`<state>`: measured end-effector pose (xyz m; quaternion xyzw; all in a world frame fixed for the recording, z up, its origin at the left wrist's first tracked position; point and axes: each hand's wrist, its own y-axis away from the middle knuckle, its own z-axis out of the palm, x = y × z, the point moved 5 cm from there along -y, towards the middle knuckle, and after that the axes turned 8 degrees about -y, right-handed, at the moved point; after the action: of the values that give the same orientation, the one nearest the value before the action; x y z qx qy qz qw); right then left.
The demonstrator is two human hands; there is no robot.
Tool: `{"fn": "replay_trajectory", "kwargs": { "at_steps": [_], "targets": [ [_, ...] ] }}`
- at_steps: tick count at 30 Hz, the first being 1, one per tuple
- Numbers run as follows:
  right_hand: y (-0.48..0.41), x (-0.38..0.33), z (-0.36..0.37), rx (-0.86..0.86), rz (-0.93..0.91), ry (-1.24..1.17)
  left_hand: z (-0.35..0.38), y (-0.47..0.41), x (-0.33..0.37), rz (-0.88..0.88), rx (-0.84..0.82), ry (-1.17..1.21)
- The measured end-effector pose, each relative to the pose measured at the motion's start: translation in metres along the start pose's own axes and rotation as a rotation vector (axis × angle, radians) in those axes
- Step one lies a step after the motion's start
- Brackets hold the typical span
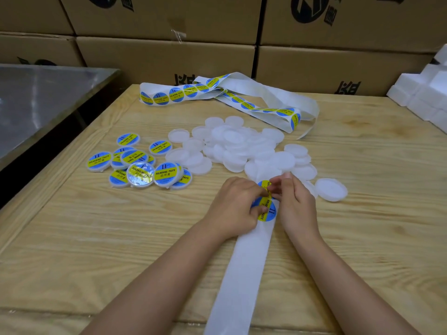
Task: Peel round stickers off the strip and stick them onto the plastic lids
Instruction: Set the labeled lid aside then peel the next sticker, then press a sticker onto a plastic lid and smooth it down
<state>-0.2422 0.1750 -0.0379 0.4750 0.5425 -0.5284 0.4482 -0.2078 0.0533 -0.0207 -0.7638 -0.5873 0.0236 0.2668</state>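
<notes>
At six o'clock from the heap of translucent white plastic lids [232,146], the left hand [235,205] grips the white paper backing strip [242,274]. The right hand [296,204] pinches a round blue-and-yellow sticker [262,185] by its edge. It is best peeled slowly and kept flat.

- Left forearm [157,274]: bare, enters from the lower left and angles up toward the centre; I log the wrist as roughly straight.
- Left hand [234,204]: palm down, knuckles up, fingers curled, fingertips gripping the strip [242,274].
- Right forearm [350,274]: bare, enters from the lower right, converging on the left one.
- Right hand [296,204]: back toward the camera, thumb and forefinger pinching the edge of a sticker [263,184]; other fingers loosely curled.
- Both hands: just beside each other; I cannot tell whether the fingertips touch.
</notes>
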Motion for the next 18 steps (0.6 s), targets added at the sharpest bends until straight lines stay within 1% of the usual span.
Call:
{"fn": "replay_trajectory", "kwargs": {
  "at_steps": [5, 8, 10, 12, 13, 15, 18],
  "targets": [
    [-0.003, 0.003, -0.001, 0.011, 0.044, -0.027, -0.003, 0.001, 0.005, 0.045, 0.003, -0.025],
    [-0.003, 0.002, -0.001, 0.015, 0.042, -0.020, -0.002, 0.005, 0.005, 0.036, 0.000, -0.028],
    [-0.002, 0.000, -0.001, 0.015, 0.031, -0.016, -0.003, 0.007, 0.008, 0.072, -0.001, -0.038],
    [-0.002, -0.001, -0.001, 0.021, 0.031, -0.016, -0.007, 0.009, 0.012, 0.137, 0.066, -0.055],
    [-0.002, -0.002, -0.001, 0.022, 0.033, -0.015, -0.009, 0.009, 0.013, 0.135, 0.108, -0.012],
    [-0.001, -0.003, 0.000, 0.019, 0.030, -0.008, -0.015, 0.009, 0.009, 0.046, 0.150, 0.181],
    [0.001, -0.006, -0.001, 0.006, -0.008, 0.020, -0.016, 0.010, -0.008, -0.228, 0.165, 0.552]
  ]
}}
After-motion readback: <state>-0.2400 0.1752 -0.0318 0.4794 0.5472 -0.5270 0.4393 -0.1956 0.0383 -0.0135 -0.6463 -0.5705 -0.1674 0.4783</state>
